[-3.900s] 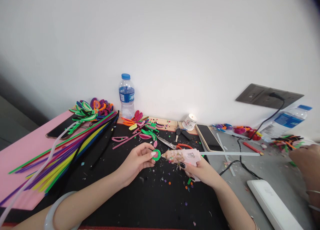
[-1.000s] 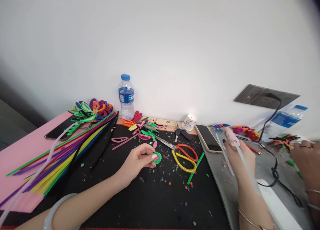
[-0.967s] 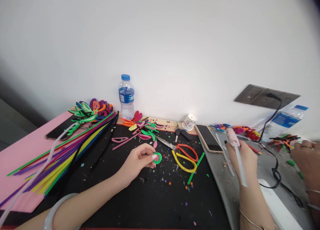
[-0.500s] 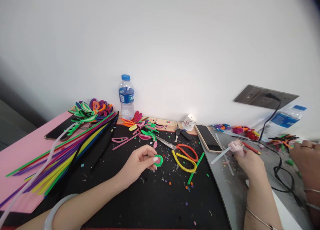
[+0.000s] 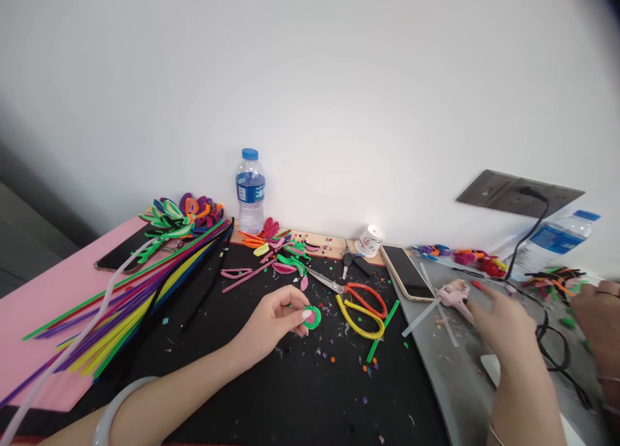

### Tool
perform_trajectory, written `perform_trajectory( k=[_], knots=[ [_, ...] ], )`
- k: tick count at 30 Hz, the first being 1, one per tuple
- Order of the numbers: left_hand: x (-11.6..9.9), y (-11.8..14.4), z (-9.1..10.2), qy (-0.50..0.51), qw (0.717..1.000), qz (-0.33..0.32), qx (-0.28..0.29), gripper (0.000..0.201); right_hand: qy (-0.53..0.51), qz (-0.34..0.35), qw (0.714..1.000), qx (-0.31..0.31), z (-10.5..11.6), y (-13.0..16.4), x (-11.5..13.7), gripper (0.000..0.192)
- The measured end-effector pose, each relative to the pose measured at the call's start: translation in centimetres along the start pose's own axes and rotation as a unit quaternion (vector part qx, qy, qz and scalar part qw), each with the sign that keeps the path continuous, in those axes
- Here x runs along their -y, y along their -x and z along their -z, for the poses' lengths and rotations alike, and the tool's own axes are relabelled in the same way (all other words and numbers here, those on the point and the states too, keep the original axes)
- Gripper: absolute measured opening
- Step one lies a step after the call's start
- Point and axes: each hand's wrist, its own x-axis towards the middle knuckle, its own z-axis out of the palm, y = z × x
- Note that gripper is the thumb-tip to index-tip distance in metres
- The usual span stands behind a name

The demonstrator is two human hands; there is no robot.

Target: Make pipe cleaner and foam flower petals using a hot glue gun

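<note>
My left hand pinches a small green pipe-cleaner loop with a pink centre just above the black mat. My right hand hovers with fingers spread over the grey surface at the right. Its fingertips are right beside a pink hot-glue gun. The gun lies on its side, with a clear glue stick jutting from it to the left. Scissors with red and yellow handles lie between my hands.
A long pipe-cleaner bundle and folded petal shapes lie left. A water bottle, keys, a phone and a second bottle stand behind. A black cable runs to a wall socket. Another person's hand works at far right.
My right hand carried the glue gun from the green loop to the grey surface on the right, laid it down and let go. My left hand kept the loop.
</note>
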Motion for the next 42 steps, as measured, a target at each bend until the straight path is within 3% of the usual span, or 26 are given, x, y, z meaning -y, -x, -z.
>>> perform_trajectory(
  k=[4, 6, 9, 12, 14, 17, 20, 25, 29, 37, 42],
  knots=[
    [0.0, 0.1, -0.1, -0.005, 1.000, -0.006, 0.009, 0.018, -0.123, 0.096, 0.986, -0.056, 2.9, 1.9, 6.5, 0.018],
    [0.0, 0.2, -0.1, -0.007, 1.000, -0.005, 0.013, 0.019, -0.201, 0.160, 0.966, -0.014, 3.6, 2.7, 10.2, 0.015],
    [0.1, 0.3, -0.1, -0.006, 1.000, 0.001, 0.020, 0.021, -0.219, 0.303, 0.923, 0.092, 3.9, 3.9, 15.8, 0.013],
    [0.2, 0.4, -0.1, -0.015, 1.000, 0.004, 0.023, 0.021, -0.216, 0.483, 0.829, 0.182, 3.3, 5.0, 21.2, 0.013],
    [0.2, 0.4, -0.1, -0.025, 0.999, 0.006, 0.028, 0.020, -0.191, 0.562, 0.774, 0.223, 2.4, 5.6, 24.4, 0.017],
    [0.2, 0.4, 0.0, -0.034, 0.999, 0.008, 0.042, 0.018, -0.143, 0.617, 0.737, 0.237, 0.4, 6.4, 28.4, 0.020],
    [0.4, 0.5, 0.0, -0.050, 0.997, 0.011, 0.049, 0.016, -0.094, 0.654, 0.718, 0.220, -1.7, 6.9, 31.3, 0.020],
    [0.6, 0.5, 0.2, -0.072, 0.995, 0.013, 0.069, 0.015, -0.041, 0.700, 0.690, 0.182, -4.2, 7.8, 34.0, 0.020],
    [0.7, 0.4, 0.2, -0.069, 0.994, 0.015, 0.086, 0.013, -0.047, 0.708, 0.683, 0.176, -5.2, 8.2, 34.9, 0.019],
    [0.9, 0.3, 0.3, -0.071, 0.994, 0.017, 0.086, 0.013, -0.073, 0.721, 0.661, 0.194, -4.0, 7.8, 34.0, 0.029],
    [0.9, 0.3, 0.2, -0.069, 0.993, 0.027, 0.090, 0.013, -0.031, 0.732, 0.643, 0.223, -3.4, 9.0, 32.9, 0.022]
  ],
)
